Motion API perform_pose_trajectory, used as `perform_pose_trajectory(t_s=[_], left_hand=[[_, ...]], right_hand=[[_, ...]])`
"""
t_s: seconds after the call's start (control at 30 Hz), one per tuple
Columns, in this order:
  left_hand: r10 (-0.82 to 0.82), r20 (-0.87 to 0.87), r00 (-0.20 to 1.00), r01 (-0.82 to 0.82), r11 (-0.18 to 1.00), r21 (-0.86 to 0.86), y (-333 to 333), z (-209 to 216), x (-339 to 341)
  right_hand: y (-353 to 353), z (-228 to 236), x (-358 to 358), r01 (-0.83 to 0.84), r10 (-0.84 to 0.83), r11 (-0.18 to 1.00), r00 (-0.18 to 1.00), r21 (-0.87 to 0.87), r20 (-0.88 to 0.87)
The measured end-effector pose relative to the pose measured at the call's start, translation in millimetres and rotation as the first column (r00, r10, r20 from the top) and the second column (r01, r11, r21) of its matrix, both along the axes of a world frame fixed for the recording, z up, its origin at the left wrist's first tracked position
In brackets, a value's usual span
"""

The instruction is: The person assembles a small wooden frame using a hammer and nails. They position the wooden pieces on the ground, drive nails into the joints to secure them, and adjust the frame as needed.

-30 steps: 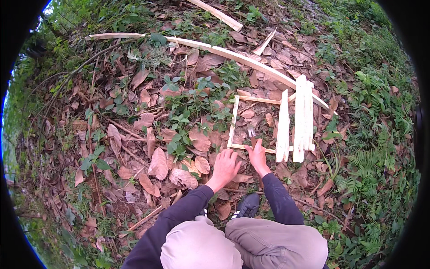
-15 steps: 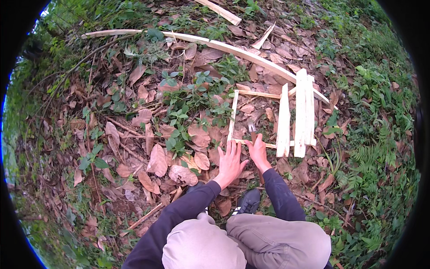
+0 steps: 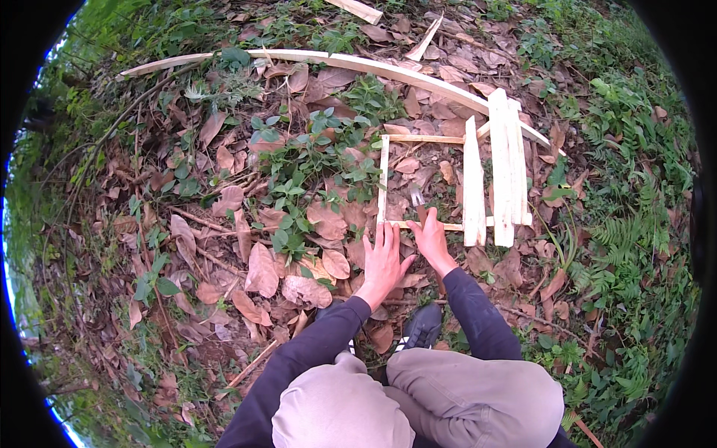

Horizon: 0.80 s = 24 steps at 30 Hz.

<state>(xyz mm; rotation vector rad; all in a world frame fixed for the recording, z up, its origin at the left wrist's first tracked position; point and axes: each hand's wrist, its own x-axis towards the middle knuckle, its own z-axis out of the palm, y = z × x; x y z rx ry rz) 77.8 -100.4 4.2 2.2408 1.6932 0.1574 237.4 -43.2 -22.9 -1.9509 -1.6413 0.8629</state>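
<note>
A small frame of pale wooden strips lies on the leaf litter ahead of me, with a thin left strip (image 3: 384,179), a far strip (image 3: 429,139) and a near strip (image 3: 442,225). My left hand (image 3: 382,267) rests with fingers stretched out on the frame's near left corner, thumb spread to the right. Beside it, my right hand (image 3: 431,243) is closed round the handle of a hammer (image 3: 416,197), whose metal head points away from me over the frame's inside. Several rough pale boards, among them a narrow one (image 3: 473,190) and a wider one (image 3: 500,172), lie across the frame's right part.
Beyond the frame a long curved wooden strip (image 3: 336,60) stretches across the ground. A split piece of wood (image 3: 426,39) and another plank (image 3: 357,10) lie farther off. Dry brown leaves, green plants and twigs surround everything. My shoe (image 3: 423,326) is close behind the hands.
The view has shifted slightly, so the frame and boards appear a little higher. Both hands stay at the same corner, and the hammer remains in my right hand.
</note>
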Motion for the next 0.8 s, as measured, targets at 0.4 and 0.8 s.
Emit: perform_pose_trajectory(t_s=[0.4, 0.8], left_hand=[[-0.031, -0.072, 0.997, 0.031, 1.000, 0.000, 0.0, -6.2, -1.2], [-0.068, -0.126, 0.990, 0.073, 0.997, 0.033, -0.8, -11.2, -5.4]], right_hand=[[-22.9, 123.6, 5.9, -0.067, 0.006, 0.947, 0.982, -0.314, -0.190], [-35.1, 118.0, -12.0, -0.324, 0.324, 0.945, 0.946, -0.038, -0.020]])
